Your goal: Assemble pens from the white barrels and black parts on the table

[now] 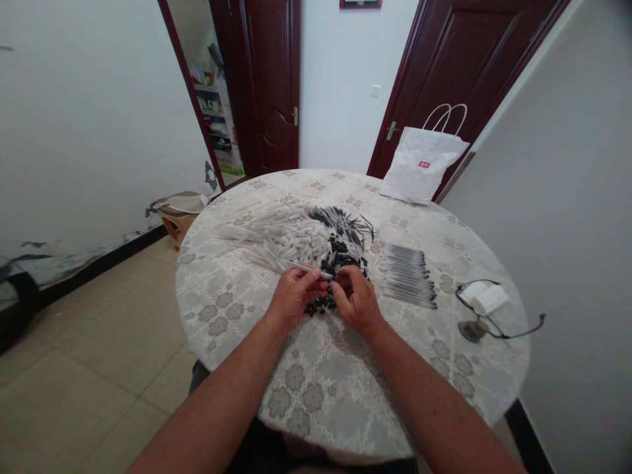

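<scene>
My left hand (pixel 291 296) is closed on a clear pen barrel (pixel 324 274), which points toward my right hand. Close to the barrel's end, my right hand (pixel 358 301) has its thumb and fingers pinched together; any small part between them is hidden. Beneath and around both hands lie small black pieces (pixel 320 305). Just beyond is a heap of short white pieces (pixel 309 240), with long clear barrels (pixel 247 232) fanned out to its left. Thin black pointed parts (pixel 338 222) form a pile behind. To the right, pens with black ends (pixel 407 276) lie side by side in a row.
The round table has a flowered cloth (pixel 316 395). On its right side are eyeglasses (pixel 508 336), white folded tissue (pixel 486 297) and a small round dark object (pixel 473 330). A white paper bag (pixel 419 164) stands at the back right. A stool (pixel 180 214) is beyond the left edge.
</scene>
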Demonstrator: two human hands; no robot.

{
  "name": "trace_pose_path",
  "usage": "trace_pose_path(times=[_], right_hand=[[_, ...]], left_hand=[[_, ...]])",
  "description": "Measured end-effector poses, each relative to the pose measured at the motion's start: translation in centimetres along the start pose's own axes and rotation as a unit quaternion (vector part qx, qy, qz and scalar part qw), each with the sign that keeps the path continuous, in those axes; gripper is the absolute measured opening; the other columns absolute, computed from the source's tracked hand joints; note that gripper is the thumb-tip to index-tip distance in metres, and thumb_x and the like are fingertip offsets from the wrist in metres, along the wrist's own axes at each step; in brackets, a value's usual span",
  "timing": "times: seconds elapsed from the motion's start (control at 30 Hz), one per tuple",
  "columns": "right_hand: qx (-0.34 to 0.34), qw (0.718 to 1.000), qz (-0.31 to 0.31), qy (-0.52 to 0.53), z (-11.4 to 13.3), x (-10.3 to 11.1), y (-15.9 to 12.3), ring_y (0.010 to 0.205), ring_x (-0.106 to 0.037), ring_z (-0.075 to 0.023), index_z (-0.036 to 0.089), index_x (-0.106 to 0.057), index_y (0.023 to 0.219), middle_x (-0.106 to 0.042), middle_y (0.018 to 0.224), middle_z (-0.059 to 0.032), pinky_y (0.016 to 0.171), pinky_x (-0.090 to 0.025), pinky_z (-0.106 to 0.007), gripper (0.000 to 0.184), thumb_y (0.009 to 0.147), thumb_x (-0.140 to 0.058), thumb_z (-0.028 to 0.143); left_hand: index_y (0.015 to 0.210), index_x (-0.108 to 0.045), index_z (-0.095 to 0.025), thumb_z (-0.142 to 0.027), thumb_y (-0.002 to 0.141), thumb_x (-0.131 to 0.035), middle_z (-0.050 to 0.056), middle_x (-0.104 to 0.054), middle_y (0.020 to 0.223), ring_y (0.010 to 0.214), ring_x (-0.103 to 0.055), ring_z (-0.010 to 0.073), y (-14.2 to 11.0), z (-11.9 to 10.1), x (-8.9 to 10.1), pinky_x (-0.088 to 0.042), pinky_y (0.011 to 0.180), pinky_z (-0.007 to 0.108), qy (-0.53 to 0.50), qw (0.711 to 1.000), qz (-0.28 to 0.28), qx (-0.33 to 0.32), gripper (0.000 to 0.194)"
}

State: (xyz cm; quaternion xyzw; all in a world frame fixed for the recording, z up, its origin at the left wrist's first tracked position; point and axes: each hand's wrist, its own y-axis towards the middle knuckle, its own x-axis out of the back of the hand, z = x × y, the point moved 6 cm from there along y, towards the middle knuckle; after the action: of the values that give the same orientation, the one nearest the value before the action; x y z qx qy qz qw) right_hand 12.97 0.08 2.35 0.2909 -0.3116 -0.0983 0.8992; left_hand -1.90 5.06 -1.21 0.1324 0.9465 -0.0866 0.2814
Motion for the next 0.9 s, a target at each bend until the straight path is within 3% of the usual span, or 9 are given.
trace_pose_path(times=[0.2,0.47,0.67,0.77,0.9], right_hand=[[0.026,0.999,0.019,-0.037,0.79,-0.24,0.19,0.077,-0.059,-0.018,0.022,-0.059,0.102,-0.062,0.088,-0.0032,0.072,-0.044,-0.03,0.013,0.102,-0.048,0.029],[0.012,0.998,0.045,-0.043,0.29,-0.3,0.26,0.066,-0.051,-0.0161,0.023,-0.052,0.074,-0.054,0.07,-0.0002,0.063,-0.037,-0.029,0.037,0.107,-0.038,0.034],[-0.002,1.0,0.023,-0.017,0.39,0.08,0.19,0.076,-0.059,-0.0178,0.021,-0.058,0.107,-0.063,0.087,-0.0026,0.072,-0.045,-0.03,0.016,0.099,-0.054,0.034],[0.016,0.999,0.022,-0.034,0.73,-0.1,0.25,0.078,-0.058,-0.0184,0.022,-0.058,0.101,-0.061,0.088,-0.0037,0.074,-0.045,-0.031,0.012,0.101,-0.049,0.031],[0.021,0.998,0.038,-0.038,0.73,-0.4,0.34,0.076,-0.055,-0.0185,0.023,-0.056,0.087,-0.057,0.081,-0.0027,0.071,-0.041,-0.031,0.025,0.105,-0.04,0.031]], left_hand=[[0.091,-0.068,-0.014,-0.035,0.077,-0.085,0.007,-0.076,0.081,0.07,-0.072,0.0161,-0.29,-0.04,-0.28,-0.063,0.068,0.03,0.008,1.0,0.004,0.005,0.03],[0.092,-0.068,-0.014,-0.036,0.075,-0.086,0.008,-0.077,0.083,0.07,-0.072,0.0168,-0.41,-0.09,-0.39,-0.062,0.067,0.031,0.015,1.0,-0.002,0.012,0.033],[0.091,-0.068,-0.014,-0.035,0.076,-0.086,0.007,-0.076,0.083,0.067,-0.071,0.0147,-0.15,-0.12,0.01,-0.062,0.066,0.029,0.006,1.0,-0.008,-0.001,0.031],[0.09,-0.069,-0.014,-0.035,0.075,-0.086,0.007,-0.076,0.083,0.068,-0.071,0.0152,-0.22,-0.07,-0.08,-0.062,0.066,0.029,0.013,1.0,-0.007,0.002,0.032],[0.09,-0.068,-0.014,-0.036,0.074,-0.087,0.007,-0.076,0.082,0.069,-0.071,0.0159,-0.45,-0.13,-0.38,-0.062,0.066,0.03,0.02,1.0,-0.008,0.007,0.033]])
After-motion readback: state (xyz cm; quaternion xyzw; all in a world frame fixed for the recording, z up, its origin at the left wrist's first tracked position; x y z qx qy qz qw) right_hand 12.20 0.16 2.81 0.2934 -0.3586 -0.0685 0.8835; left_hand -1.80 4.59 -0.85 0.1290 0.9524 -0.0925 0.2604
